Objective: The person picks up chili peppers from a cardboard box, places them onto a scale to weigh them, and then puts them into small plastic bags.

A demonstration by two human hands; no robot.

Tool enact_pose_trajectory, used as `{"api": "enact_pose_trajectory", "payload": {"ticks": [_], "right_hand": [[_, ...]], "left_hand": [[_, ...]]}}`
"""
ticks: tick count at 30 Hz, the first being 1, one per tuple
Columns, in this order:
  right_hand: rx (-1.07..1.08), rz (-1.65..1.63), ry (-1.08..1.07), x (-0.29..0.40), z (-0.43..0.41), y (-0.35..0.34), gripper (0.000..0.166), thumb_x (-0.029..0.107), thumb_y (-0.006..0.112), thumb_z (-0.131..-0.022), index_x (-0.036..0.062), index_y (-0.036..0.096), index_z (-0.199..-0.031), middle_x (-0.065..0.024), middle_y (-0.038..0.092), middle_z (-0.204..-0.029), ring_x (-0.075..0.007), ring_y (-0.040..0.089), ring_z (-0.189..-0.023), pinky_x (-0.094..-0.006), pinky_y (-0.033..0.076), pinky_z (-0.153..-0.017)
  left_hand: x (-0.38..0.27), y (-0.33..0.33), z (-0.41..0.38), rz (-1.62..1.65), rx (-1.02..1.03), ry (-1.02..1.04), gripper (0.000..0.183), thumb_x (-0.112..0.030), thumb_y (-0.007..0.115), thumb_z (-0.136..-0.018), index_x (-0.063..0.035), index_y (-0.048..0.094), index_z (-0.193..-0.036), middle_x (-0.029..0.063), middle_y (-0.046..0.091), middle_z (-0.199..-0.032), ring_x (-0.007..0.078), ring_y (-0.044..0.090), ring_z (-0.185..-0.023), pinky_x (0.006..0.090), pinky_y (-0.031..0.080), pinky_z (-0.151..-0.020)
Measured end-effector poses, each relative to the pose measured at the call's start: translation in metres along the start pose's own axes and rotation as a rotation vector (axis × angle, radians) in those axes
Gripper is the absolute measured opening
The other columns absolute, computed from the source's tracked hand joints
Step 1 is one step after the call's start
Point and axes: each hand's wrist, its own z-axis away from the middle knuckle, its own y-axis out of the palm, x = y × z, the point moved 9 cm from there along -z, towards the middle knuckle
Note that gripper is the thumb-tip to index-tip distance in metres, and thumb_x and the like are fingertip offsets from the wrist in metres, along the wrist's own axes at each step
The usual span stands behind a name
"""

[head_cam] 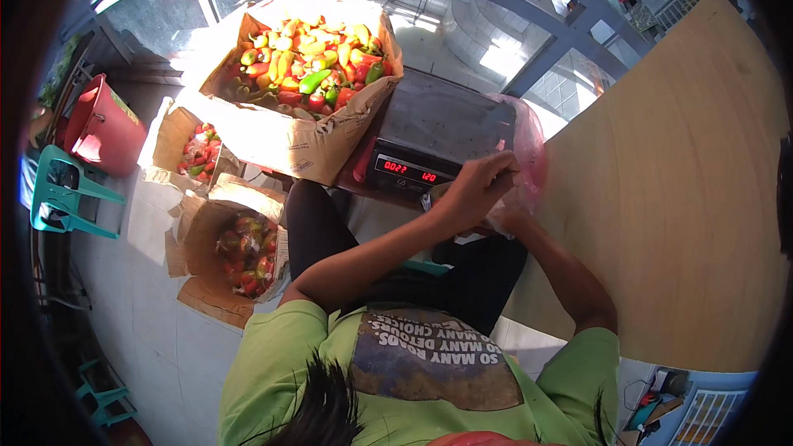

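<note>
My left hand (480,189) is raised over the near right corner of a digital scale (449,114), its fingers curled; what lies between them is unclear. Partly hidden behind it, my right hand (515,218) is low beside the scale, close to thin clear plastic. A pink plastic bag (531,148) hangs along the scale's right side. Red digits glow on the scale's front display. Left of the scale, a large open cardboard box (279,136) is filled with red, yellow, orange and green peppers (310,68), brightly sunlit. No peppers show on the scale's plate.
Two smaller open cardboard boxes (162,142), (195,241) on the floor at left hold peppers, some apparently in clear plastic. Beyond them are a red bucket (111,130) and a green plastic stool (62,192). A wooden tabletop (669,198) spans the right. Glass panels in a metal frame stand ahead.
</note>
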Motion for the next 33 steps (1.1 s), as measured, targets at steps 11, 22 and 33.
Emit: {"api": "enact_pose_trajectory", "payload": {"ticks": [11, 22, 33], "right_hand": [[0.279, 0.193, 0.138, 0.021, -0.038, -0.011, 0.036, 0.02, 0.061, -0.075, 0.0021, 0.048, -0.104, -0.0104, 0.05, -0.099, -0.018, 0.049, -0.092, -0.0318, 0.041, -0.078], [0.185, 0.129, -0.077, 0.027, -0.033, 0.007, 0.022, 0.019, 0.054, -0.08, 0.0058, 0.06, -0.096, -0.0063, 0.058, -0.092, -0.0168, 0.055, -0.087, -0.0313, 0.043, -0.074], [0.221, -0.255, 0.066, 0.047, -0.033, 0.017, 0.016, 0.018, 0.053, -0.079, 0.0038, 0.058, -0.083, -0.0068, 0.061, -0.081, -0.0149, 0.057, -0.079, -0.0272, 0.043, -0.068]], "left_hand": [[0.0, -0.021, -0.019, -0.065, 0.053, 0.013, 0.011, -0.008, 0.054, -0.082, 0.0028, 0.05, -0.081, 0.0031, 0.045, -0.063, 0.0048, 0.037, -0.061, 0.0232, 0.035, -0.053], [-0.023, -0.026, -0.024, -0.129, 0.083, 0.005, 0.014, -0.01, 0.055, -0.081, 0.0015, 0.049, -0.079, 0.0033, 0.042, -0.059, 0.0074, 0.035, -0.057, 0.0247, 0.033, -0.05], [-0.018, -0.031, -0.02, -0.181, 0.019, 0.056, 0.012, -0.009, 0.055, -0.081, 0.0014, 0.048, -0.079, 0.0087, 0.044, -0.062, 0.0092, 0.037, -0.057, 0.025, 0.037, -0.052]]}}
